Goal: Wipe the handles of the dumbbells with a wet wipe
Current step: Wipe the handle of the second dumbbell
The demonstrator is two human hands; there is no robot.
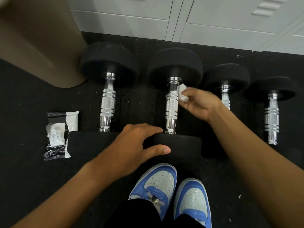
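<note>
STEP: wiping second dumbbell's handle (pixel 171 104) on floor | RIGHT: right hand (pixel 198 102) fingers pinching wet wipe (pixel 183 92) against handle's upper right side | LEFT: left hand (pixel 139 145) fingers spread, bracing near weight head (pixel 177 145) | NEXT: likely stroke wipe down the knurling, wrapping round.

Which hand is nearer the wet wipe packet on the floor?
Left. The left hand rests on the second dumbbell's near head, just right of the wipe packet; the right hand is farther right, at that dumbbell's handle.
</note>
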